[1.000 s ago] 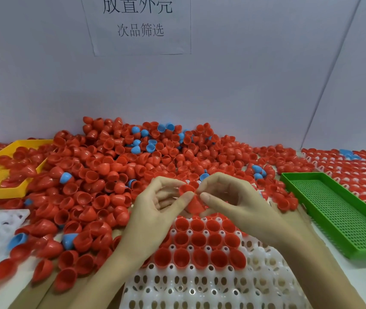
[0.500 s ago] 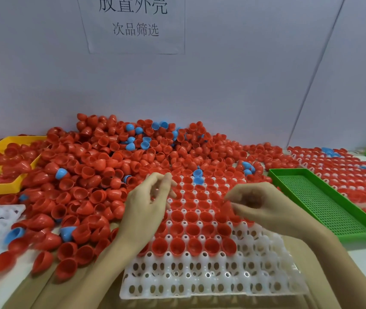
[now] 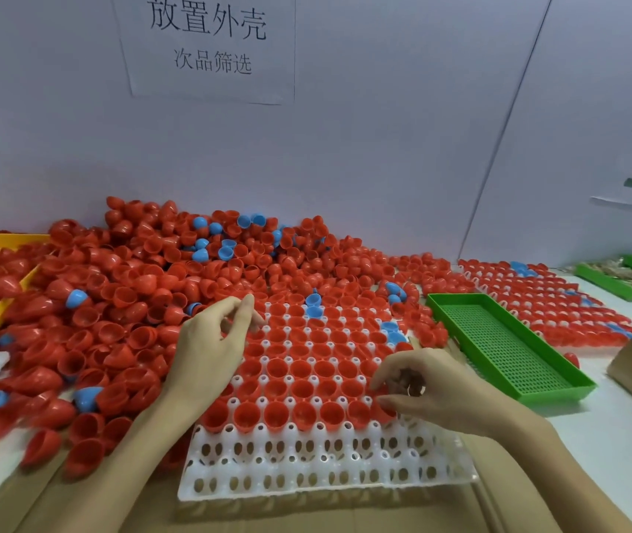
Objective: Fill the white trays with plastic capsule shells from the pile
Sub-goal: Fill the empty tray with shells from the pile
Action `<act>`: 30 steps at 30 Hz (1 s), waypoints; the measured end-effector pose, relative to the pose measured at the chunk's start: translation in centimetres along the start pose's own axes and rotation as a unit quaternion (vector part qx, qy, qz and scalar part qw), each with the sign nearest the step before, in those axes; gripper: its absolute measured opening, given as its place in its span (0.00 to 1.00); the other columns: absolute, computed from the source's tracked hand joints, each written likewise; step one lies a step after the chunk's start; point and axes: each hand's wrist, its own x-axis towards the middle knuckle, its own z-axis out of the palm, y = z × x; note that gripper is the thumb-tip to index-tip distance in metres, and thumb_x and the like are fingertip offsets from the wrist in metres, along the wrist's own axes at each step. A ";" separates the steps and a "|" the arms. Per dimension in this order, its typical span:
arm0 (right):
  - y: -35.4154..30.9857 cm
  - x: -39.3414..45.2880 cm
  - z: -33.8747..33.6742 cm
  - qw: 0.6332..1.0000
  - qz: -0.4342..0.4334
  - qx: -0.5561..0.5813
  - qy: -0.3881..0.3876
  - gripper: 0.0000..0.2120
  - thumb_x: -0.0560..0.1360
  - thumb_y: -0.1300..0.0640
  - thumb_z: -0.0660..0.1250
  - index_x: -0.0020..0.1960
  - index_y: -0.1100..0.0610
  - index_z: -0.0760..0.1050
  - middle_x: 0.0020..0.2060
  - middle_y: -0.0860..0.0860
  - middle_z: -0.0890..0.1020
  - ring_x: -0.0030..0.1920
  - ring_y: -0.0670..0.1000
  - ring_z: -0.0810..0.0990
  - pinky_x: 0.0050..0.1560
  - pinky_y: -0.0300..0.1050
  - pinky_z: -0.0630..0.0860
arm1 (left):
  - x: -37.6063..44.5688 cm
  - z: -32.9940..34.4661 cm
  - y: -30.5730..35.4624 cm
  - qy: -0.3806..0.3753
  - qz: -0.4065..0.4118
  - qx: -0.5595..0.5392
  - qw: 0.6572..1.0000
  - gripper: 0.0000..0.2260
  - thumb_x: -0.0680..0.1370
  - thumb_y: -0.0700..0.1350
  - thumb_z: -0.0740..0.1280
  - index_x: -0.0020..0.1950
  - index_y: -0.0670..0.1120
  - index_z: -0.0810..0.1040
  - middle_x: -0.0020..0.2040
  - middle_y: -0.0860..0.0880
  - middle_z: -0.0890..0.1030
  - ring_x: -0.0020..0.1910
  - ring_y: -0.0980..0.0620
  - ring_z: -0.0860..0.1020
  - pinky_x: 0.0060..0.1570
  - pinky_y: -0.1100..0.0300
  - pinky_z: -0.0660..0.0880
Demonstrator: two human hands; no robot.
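On the desk, the white tray (image 3: 326, 467) is filled except two near rows. Right hand (image 3: 433, 390) pinches a red shell (image 3: 385, 407) at the filled edge; left hand (image 3: 210, 340) hangs loose, empty, beside the pile (image 3: 133, 286).

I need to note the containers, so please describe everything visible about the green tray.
The green tray is a long, shallow rectangle that looks like plastic, with a raised rim and a perforated mesh floor. It holds nothing and lies flat on the table, angled away, right of the white tray. Red shells lie against its near-left edge. No hand touches it.
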 end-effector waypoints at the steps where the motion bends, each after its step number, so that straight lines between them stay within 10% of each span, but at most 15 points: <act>1: -0.1 0.2 0.0 1.000 0.003 -0.008 -0.011 0.06 0.78 0.48 0.76 0.52 0.38 0.82 0.44 0.30 0.81 0.44 0.38 0.81 0.45 0.39 0.80 | 0.0 0.0 0.0 0.001 0.004 0.001 1.000 0.17 0.85 0.55 0.61 0.42 0.53 0.83 0.41 0.64 0.84 0.41 0.61 0.82 0.41 0.71 0.74; 15: -1.9 4.4 -5.0 0.980 0.025 -0.039 -0.194 0.04 0.79 0.48 0.74 0.54 0.42 0.82 0.37 0.39 0.84 0.34 0.38 0.80 0.35 0.32 0.75 | 0.2 -0.1 -0.4 -0.012 0.036 0.023 0.999 0.16 0.83 0.56 0.61 0.41 0.54 0.83 0.43 0.65 0.84 0.46 0.64 0.82 0.46 0.75 0.73; 25: 2.7 15.0 -5.1 0.992 0.048 -0.033 0.114 0.12 0.84 0.57 0.67 0.67 0.51 0.79 0.59 0.50 0.85 0.56 0.49 0.84 0.62 0.48 0.82 | 0.5 -0.1 -0.9 -0.024 0.058 0.067 0.996 0.15 0.84 0.56 0.61 0.42 0.55 0.82 0.41 0.60 0.83 0.45 0.59 0.83 0.47 0.68 0.77; 30: 5.4 17.7 -3.2 0.989 0.091 -0.091 0.072 0.22 0.84 0.68 0.62 0.72 0.51 0.79 0.72 0.51 0.79 0.73 0.54 0.77 0.72 0.50 0.74 | 0.6 -0.2 -1.0 -0.031 0.054 0.071 0.996 0.15 0.84 0.55 0.61 0.42 0.54 0.81 0.41 0.59 0.82 0.45 0.57 0.82 0.48 0.64 0.77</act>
